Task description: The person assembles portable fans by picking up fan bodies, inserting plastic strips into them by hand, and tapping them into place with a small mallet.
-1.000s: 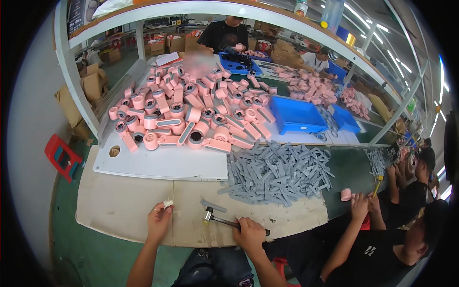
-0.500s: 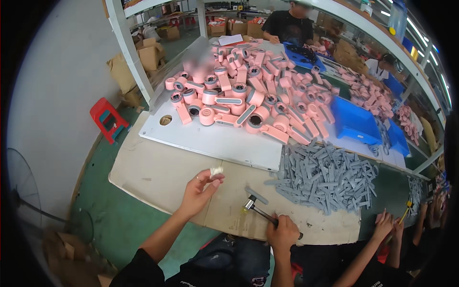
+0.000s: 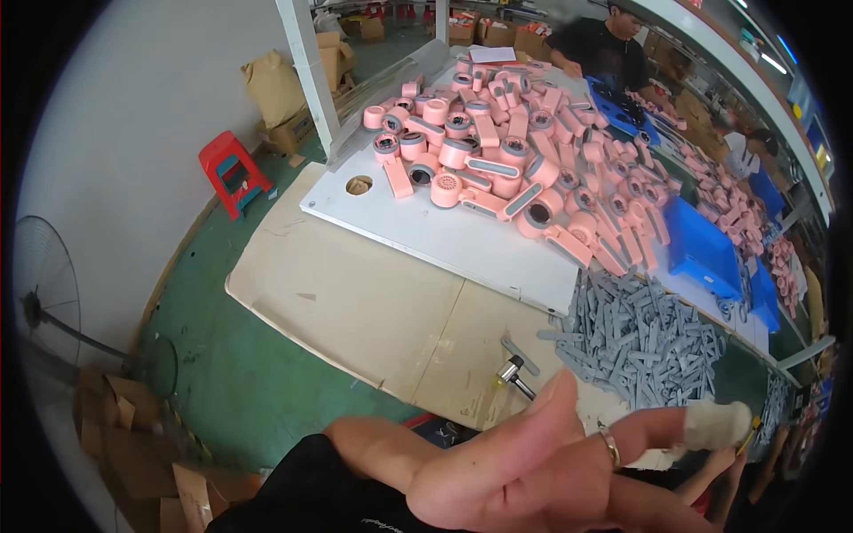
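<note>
My left hand (image 3: pixel 524 471) is raised close to the camera, large in the lower middle, reaching to the right. Its thumb and fingers are apart and hold nothing; one finger has a ring and a white wrapped tip. Behind it, a hammer (image 3: pixel 510 369) with a black-and-metal head rests on the cardboard sheet (image 3: pixel 355 293). Most of the hammer's handle is hidden by my left hand, and my right hand cannot be seen. Just beyond the hammer's head lies a single grey plastic strip (image 3: pixel 521 356).
Pink handheld fan housings (image 3: pixel 506 160) are heaped on a white board (image 3: pixel 426 249). Right of it lies a pile of grey strips (image 3: pixel 644 338), with a blue bin (image 3: pixel 702 249) behind. A red stool (image 3: pixel 233 173) and a standing fan (image 3: pixel 40 302) are at left; a co-worker (image 3: pixel 604 49) sits across.
My left hand has come up from over the cardboard toward the camera and to the right. My right hand, earlier around the hammer's handle, is now out of sight. The view has shifted.
</note>
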A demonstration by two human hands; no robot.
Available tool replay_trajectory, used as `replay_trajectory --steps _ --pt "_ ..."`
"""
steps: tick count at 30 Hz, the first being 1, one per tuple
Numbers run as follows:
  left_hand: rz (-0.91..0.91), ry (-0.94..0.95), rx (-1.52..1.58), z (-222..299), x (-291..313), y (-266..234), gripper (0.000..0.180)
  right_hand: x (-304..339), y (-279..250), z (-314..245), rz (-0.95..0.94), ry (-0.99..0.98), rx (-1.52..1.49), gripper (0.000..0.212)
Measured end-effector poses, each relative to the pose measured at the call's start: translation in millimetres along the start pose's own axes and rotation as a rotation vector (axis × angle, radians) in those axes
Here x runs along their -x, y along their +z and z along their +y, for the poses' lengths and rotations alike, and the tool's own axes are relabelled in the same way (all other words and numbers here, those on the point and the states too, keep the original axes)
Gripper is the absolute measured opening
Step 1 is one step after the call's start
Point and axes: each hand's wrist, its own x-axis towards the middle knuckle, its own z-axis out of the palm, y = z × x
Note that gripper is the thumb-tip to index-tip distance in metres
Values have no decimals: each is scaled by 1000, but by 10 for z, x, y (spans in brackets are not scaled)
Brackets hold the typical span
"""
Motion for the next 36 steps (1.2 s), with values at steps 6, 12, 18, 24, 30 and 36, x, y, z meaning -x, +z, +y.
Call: replay_trajectory --steps 6,12,18,24,30,36 --pt "-316 294 -181 203 279 -166 70 -210 -323 -301 -9 47 63 24" --pt "-688 506 -374 395 580 -444 53 -181 -321 -236 5 44 57 27" --pt "-1105 775 -587 717 680 -662 37 -165 -286 -211 -50 28 125 24" --pt "-1376 810 -898 1191 390 -346 40 -110 -281 -168 -22 29 139 28" --pt "302 1584 -1757 2674 -901 -1128 54 -83 -351 -128 -123 140 94 20" --pt "772 1425 -2287 3604 -1414 -1821 85 -95 -351 -230 -128 104 61 17"
